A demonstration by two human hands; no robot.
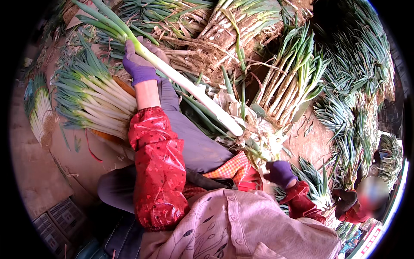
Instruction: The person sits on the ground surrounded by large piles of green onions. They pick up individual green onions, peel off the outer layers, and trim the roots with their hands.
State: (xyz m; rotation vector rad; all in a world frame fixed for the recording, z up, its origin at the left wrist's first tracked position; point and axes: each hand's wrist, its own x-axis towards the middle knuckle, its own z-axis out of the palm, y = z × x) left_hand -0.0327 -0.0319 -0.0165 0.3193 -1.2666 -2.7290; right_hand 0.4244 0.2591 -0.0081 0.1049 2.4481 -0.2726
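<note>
My left hand (pixel 140 61), in a purple glove, grips a large Welsh onion (pixel 190 89) where the green leaves meet the stalk. The white stalk slants down to the right across my lap, its pale base bare. My right hand (pixel 280 174), also gloved in purple, is closed around the end of a pale peeled leaf (pixel 257 153), below and right of the stalk's base. Peeled skins and leaf scraps (pixel 266 134) lie between that hand and the stalk. To the left of my left forearm rests a bundle of cleaned Welsh onions (pixel 105 100).
Unpeeled onions with soil and roots (pixel 226 39) are heaped ahead. A smaller unpeeled bunch (pixel 284 84) lies to the right. Tall stacks of green onions (pixel 355 64) line the far right. Another person (pixel 355 204) is at the lower right. A cleaned bundle (pixel 40 110) lies far left.
</note>
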